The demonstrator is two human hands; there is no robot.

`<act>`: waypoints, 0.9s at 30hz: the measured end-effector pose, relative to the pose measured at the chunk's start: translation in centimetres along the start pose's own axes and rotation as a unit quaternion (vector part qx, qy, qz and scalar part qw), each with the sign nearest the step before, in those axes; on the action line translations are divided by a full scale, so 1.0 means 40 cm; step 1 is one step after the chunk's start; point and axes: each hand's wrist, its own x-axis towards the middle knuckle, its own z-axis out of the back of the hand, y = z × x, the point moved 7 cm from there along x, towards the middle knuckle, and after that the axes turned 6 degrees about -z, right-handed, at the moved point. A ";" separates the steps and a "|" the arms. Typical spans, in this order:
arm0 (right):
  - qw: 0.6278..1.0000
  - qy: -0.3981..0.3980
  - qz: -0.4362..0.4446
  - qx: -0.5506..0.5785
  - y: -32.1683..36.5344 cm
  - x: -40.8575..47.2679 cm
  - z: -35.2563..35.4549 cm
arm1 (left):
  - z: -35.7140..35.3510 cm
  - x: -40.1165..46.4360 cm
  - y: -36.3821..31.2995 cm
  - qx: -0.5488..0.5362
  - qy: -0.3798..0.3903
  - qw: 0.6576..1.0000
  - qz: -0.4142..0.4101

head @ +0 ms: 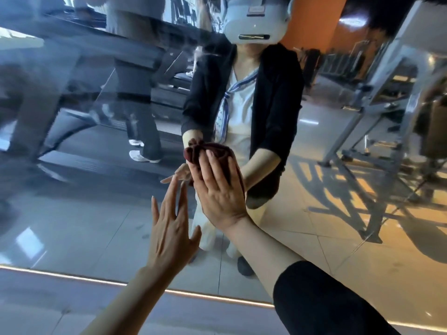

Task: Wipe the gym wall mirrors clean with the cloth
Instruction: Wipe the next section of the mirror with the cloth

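The wall mirror (84, 213) fills most of the view and shows my own reflection in a black jacket and white headset. A bunched dark red cloth (212, 153) lies flat against the glass near the middle. My right hand (217, 192) presses it to the mirror with straight fingers spread over it. My left hand (171, 228) is beside it, lower left, fingers straight, their tips at or close to the glass; I cannot tell whether they touch.
A lit strip (96, 280) runs along the mirror's bottom edge, with grey floor below it. Reflected in the glass are treadmills (72, 93) with a person walking on the left and a metal gym frame (377, 117) on the right over shiny tiles.
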 end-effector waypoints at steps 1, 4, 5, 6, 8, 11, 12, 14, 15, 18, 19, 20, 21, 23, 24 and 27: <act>1.000 0.009 0.013 -0.007 -0.004 -0.003 0.002 | -0.006 -0.001 -0.010 -0.002 0.007 1.000 -0.001; 0.996 0.034 0.074 -0.030 -0.050 -0.033 0.015 | -0.035 -0.005 -0.052 -0.025 0.023 0.999 -0.012; 0.995 0.040 0.080 -0.036 -0.080 -0.050 0.022 | -0.044 -0.005 -0.068 -0.033 0.027 0.999 -0.022; 0.995 0.044 0.078 -0.043 -0.117 -0.074 0.029 | -0.053 -0.006 -0.085 -0.039 0.029 0.998 -0.035; 0.995 0.048 0.066 -0.055 -0.202 -0.138 0.046 | -0.068 -0.005 -0.119 -0.051 0.034 0.996 -0.060; 0.995 0.050 0.056 -0.066 -0.344 -0.249 0.084 | -0.098 -0.005 -0.166 -0.060 0.049 0.994 -0.074; 0.995 0.052 0.054 -0.070 -0.393 -0.284 0.099 | -0.110 -0.005 -0.180 -0.057 0.054 0.994 -0.073; 0.994 0.065 0.045 -0.078 -0.488 -0.351 0.126 | -0.134 -0.006 -0.203 -0.052 0.060 0.994 -0.073; 0.993 0.074 0.036 -0.084 -0.536 -0.383 0.140 | -0.146 -0.006 -0.214 -0.052 0.061 0.994 -0.074; 0.989 0.101 -0.013 -0.103 -0.644 -0.458 0.166 | -0.170 -0.011 -0.239 -0.063 0.058 0.994 -0.069; 0.989 0.104 -0.033 -0.099 -0.657 -0.472 0.168 | -0.175 -0.012 -0.244 -0.064 0.057 0.994 -0.066; 0.989 0.101 -0.050 -0.092 -0.655 -0.481 0.164 | -0.178 -0.013 -0.246 -0.065 0.056 0.994 -0.065; 0.990 0.095 -0.068 -0.079 -0.642 -0.487 0.155 | -0.179 -0.014 -0.246 -0.064 0.055 0.994 -0.065; 0.988 0.090 -0.120 -0.048 -0.599 -0.493 0.128 | -0.175 -0.016 -0.234 -0.059 0.054 0.995 -0.068; 0.985 0.086 -0.144 -0.038 -0.575 -0.493 0.114 | -0.169 -0.016 -0.224 -0.053 0.050 0.995 -0.069; 0.982 0.069 -0.174 -0.018 -0.498 -0.478 0.087 | -0.139 -0.026 -0.181 -0.042 0.029 0.996 -0.069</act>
